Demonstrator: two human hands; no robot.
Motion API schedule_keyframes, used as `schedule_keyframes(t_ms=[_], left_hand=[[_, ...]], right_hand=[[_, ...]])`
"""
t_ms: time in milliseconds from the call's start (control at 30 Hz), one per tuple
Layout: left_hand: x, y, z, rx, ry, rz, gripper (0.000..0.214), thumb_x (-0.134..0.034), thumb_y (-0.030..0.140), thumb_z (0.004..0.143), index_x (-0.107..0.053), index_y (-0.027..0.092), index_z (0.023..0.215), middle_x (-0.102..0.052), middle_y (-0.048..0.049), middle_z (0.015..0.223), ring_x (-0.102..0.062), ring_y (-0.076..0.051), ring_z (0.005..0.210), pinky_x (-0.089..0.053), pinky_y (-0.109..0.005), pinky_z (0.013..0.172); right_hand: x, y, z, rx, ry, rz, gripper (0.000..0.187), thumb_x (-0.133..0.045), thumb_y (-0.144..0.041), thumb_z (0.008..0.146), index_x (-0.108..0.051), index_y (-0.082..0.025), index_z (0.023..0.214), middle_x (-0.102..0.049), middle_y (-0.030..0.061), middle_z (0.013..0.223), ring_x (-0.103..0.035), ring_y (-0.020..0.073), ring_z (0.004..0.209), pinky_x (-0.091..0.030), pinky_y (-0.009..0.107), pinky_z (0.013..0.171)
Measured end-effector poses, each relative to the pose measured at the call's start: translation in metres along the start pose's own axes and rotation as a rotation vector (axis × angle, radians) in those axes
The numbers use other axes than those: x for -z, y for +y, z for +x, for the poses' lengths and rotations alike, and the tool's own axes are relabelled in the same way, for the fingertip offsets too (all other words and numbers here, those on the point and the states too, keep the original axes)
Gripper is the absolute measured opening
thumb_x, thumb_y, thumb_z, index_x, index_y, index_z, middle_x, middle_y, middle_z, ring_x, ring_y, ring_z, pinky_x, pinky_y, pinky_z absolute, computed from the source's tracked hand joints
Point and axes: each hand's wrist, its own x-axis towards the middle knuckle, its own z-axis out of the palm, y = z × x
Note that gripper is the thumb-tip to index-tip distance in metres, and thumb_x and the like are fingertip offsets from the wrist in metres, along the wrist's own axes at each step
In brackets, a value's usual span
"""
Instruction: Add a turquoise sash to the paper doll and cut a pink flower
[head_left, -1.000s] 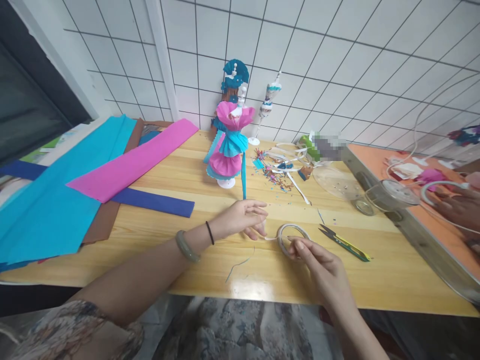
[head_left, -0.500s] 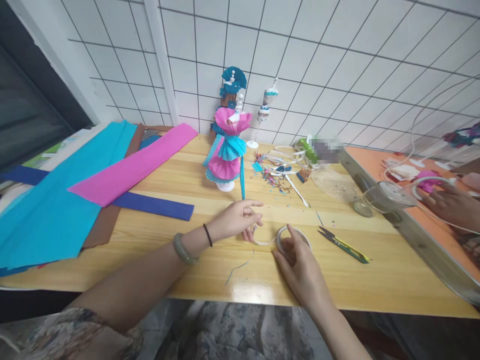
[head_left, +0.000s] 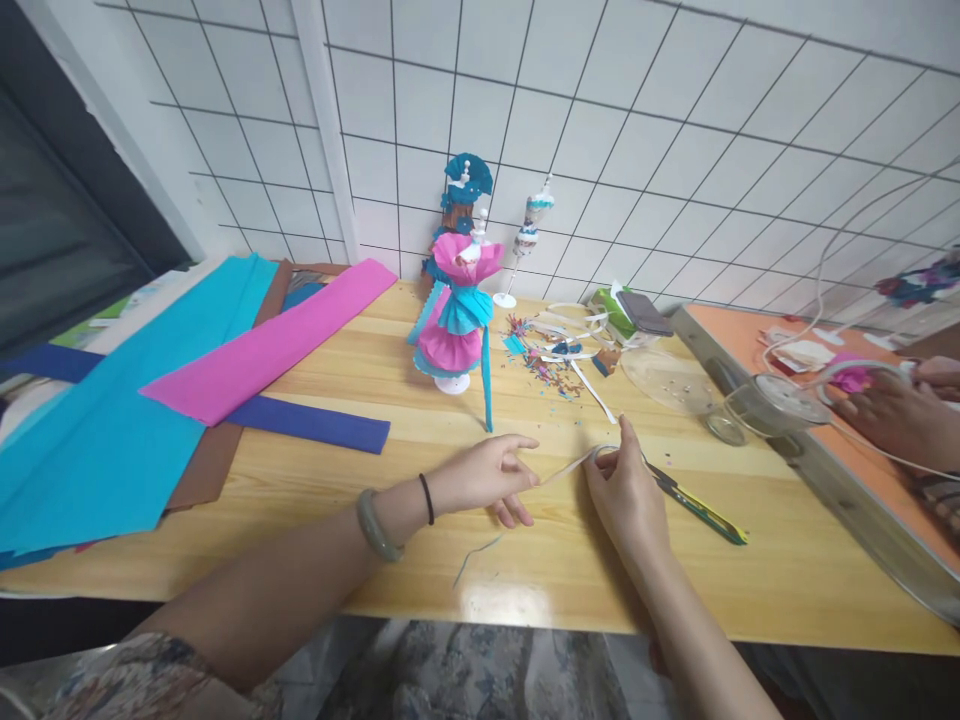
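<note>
Between finger and thumb, my left hand (head_left: 484, 475) pinches the free end of a narrow strip of tape (head_left: 564, 470). The strip runs pulled out to a tape roll (head_left: 601, 453), which my right hand (head_left: 630, 505) grips; its fingers cover most of the roll. Right beside that hand, yellow-and-green thread snips (head_left: 705, 508) lie on the table. Beyond my left hand stands a small figure dressed in pink and blue crepe paper (head_left: 459, 312), with a blue strip (head_left: 487, 385) hanging down its side. A thin thread-like scrap (head_left: 472, 557) lies just below my left hand.
Pink crepe paper (head_left: 277, 340) and blue sheets (head_left: 135, 400) are piled at left. A teal-dressed figure (head_left: 466, 180) and a bare stand (head_left: 525, 238) are at the wall. Paper scraps (head_left: 551, 365) lie mid-table. At right, a co-worker's hand (head_left: 892, 415) is over an orange table (head_left: 739, 335).
My right hand has moved right with the tape roll, lifting and tilting it. The slack loop of tape has straightened between my hands.
</note>
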Motion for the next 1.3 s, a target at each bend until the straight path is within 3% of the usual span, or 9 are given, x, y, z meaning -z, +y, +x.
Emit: schedule_keyframes(t_ms=[100, 267, 433, 500, 567, 667, 800, 1067, 1300], left_hand=[[0.001, 0.008, -0.002, -0.145, 0.157, 0.121, 0.049, -0.056, 0.035, 0.078, -0.044, 0.016, 0.122, -0.060, -0.0105, 0.098, -0.061, -0.009, 0.049, -0.044, -0.018, 0.039], [0.020, 0.038, -0.015, -0.715, 0.751, 0.296, 0.022, -0.056, 0.037, 0.079, -0.059, 0.015, 0.083, -0.051, 0.0028, 0.058, -0.048, -0.007, 0.049, -0.040, -0.019, 0.048], [0.055, 0.078, -0.022, -0.992, 1.174, 0.376, 0.024, -0.061, 0.036, 0.076, -0.053, 0.019, 0.091, -0.058, -0.0018, 0.081, -0.056, -0.012, 0.076, -0.045, -0.025, 0.072], [0.068, 0.090, -0.017, -0.970, 1.190, 0.452, 0.039, -0.066, 0.036, 0.071, -0.052, 0.019, 0.103, -0.059, -0.0067, 0.105, -0.054, -0.018, 0.101, -0.041, -0.031, 0.087], [0.076, 0.099, -0.010, -0.917, 1.103, 0.487, 0.052, -0.070, 0.037, 0.067, -0.049, 0.019, 0.111, -0.056, -0.0082, 0.116, -0.050, -0.021, 0.111, -0.038, -0.035, 0.094], [0.081, 0.104, 0.003, -0.844, 0.945, 0.446, 0.050, -0.067, 0.038, 0.070, -0.050, 0.016, 0.111, -0.059, -0.0094, 0.111, -0.055, -0.021, 0.103, -0.042, -0.034, 0.088], [0.083, 0.102, 0.011, -0.815, 0.936, 0.402, 0.038, -0.063, 0.034, 0.073, -0.054, 0.015, 0.106, -0.062, -0.0088, 0.106, -0.058, -0.021, 0.096, -0.045, -0.033, 0.084], [0.083, 0.093, 0.013, -0.861, 0.978, 0.418, 0.033, -0.052, 0.021, 0.078, -0.052, 0.017, 0.111, -0.060, -0.0079, 0.110, -0.056, -0.021, 0.103, -0.043, -0.035, 0.090], [0.085, 0.091, 0.014, -0.918, 0.921, 0.367, 0.036, -0.052, 0.017, 0.077, -0.053, 0.017, 0.113, -0.060, -0.0072, 0.115, -0.055, -0.021, 0.106, -0.042, -0.034, 0.094]], right_hand=[[0.004, 0.003, 0.004, -0.017, -0.017, 0.076, 0.082, -0.053, -0.036, 0.074, -0.018, -0.012, 0.143, -0.063, 0.0035, 0.077, -0.058, 0.0200, 0.061, -0.042, 0.030, 0.053], [0.007, 0.015, 0.014, 0.045, -0.006, 0.372, 0.071, -0.055, -0.040, 0.075, -0.032, -0.015, 0.137, -0.055, 0.0085, 0.094, -0.057, 0.0169, 0.067, -0.048, 0.030, 0.055], [0.021, -0.001, 0.028, 0.132, 0.013, 0.552, 0.048, -0.058, -0.039, 0.075, -0.053, -0.020, 0.119, -0.057, 0.0076, 0.093, -0.057, 0.0176, 0.073, -0.050, 0.035, 0.064], [0.031, -0.025, 0.032, 0.161, -0.031, 0.668, 0.042, -0.061, -0.040, 0.074, -0.058, -0.020, 0.111, -0.058, 0.0060, 0.089, -0.057, 0.0165, 0.072, -0.050, 0.034, 0.066], [0.039, -0.055, 0.037, 0.167, -0.065, 0.795, 0.038, -0.065, -0.039, 0.072, -0.061, -0.021, 0.105, -0.060, 0.0050, 0.086, -0.058, 0.0166, 0.075, -0.050, 0.033, 0.069], [0.042, -0.096, 0.048, 0.194, -0.093, 0.934, 0.031, -0.067, -0.038, 0.072, -0.064, -0.021, 0.098, -0.065, 0.0058, 0.091, -0.060, 0.0182, 0.082, -0.050, 0.034, 0.074], [0.029, -0.131, 0.069, 0.296, -0.119, 1.074, 0.024, -0.068, -0.035, 0.072, -0.066, -0.021, 0.091, -0.067, 0.0045, 0.089, -0.062, 0.0176, 0.082, -0.051, 0.034, 0.074], [-0.001, -0.157, 0.094, 0.416, -0.159, 1.257, 0.015, -0.062, -0.030, 0.078, -0.061, -0.021, 0.089, -0.068, 0.0038, 0.092, -0.063, 0.0172, 0.090, -0.049, 0.033, 0.081], [-0.007, -0.157, 0.094, 0.422, -0.211, 1.163, 0.027, -0.067, -0.030, 0.074, -0.054, -0.019, 0.095, -0.064, 0.0035, 0.086, -0.061, 0.0158, 0.080, -0.048, 0.031, 0.073]])
